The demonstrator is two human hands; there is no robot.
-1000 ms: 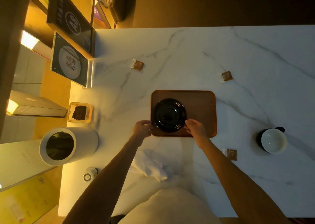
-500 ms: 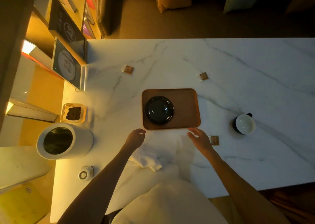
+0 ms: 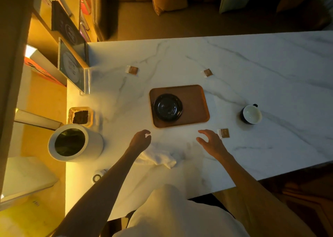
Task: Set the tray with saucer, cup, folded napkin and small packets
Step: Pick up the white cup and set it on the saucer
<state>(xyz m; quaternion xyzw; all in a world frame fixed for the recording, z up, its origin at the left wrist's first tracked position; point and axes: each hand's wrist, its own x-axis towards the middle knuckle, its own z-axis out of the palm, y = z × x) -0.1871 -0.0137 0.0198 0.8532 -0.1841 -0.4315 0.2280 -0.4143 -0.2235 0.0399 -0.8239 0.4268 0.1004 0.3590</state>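
A brown wooden tray [image 3: 195, 103] lies on the white marble table [image 3: 252, 71], with a black saucer [image 3: 168, 107] on its left half. A dark cup with a white inside [image 3: 251, 114] stands to the right of the tray. Three small brown packets lie on the marble: one at the back left [image 3: 132, 69], one at the back [image 3: 207, 72], one by my right hand [image 3: 224, 133]. A crumpled white napkin [image 3: 158, 157] lies under my left wrist. My left hand [image 3: 141, 140] and my right hand [image 3: 210, 141] hover near the tray's front edge, fingers relaxed, holding nothing.
A white cylindrical container [image 3: 74, 143] and a small glass dish with dark contents [image 3: 80, 117] stand at the table's left end. An upright framed sign [image 3: 72, 67] stands at the back left. A small round white object [image 3: 98, 177] sits near the front edge.
Both hands have let go of the saucer and drawn back from the tray toward me. The saucer stays on the tray. The view has pulled back and shifted.
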